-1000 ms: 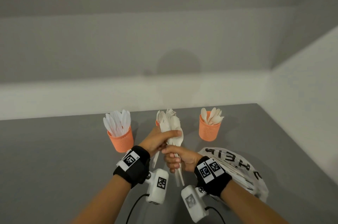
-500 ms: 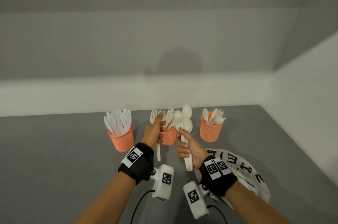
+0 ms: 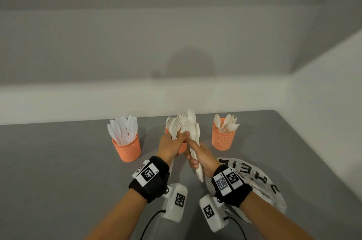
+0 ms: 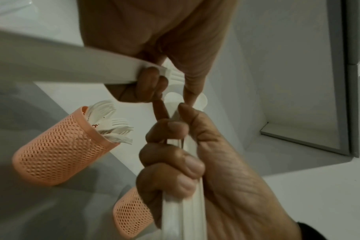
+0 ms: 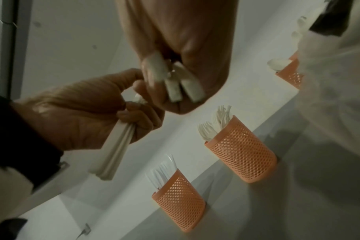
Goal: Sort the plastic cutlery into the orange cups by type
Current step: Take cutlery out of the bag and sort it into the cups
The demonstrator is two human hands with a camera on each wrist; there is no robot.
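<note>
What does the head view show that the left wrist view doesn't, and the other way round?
Head view only: the knife cup, the spoon cup, the printed bag, both wristbands.
Left wrist view only: the right hand up close, its fingers curled round the cutlery handles; a fork handle held in the left hand.
Both: the fork cup, the two hands meeting, the grey table.

Bare recording room: grey table [image 3: 58,161], blank walls [image 3: 176,44]
</note>
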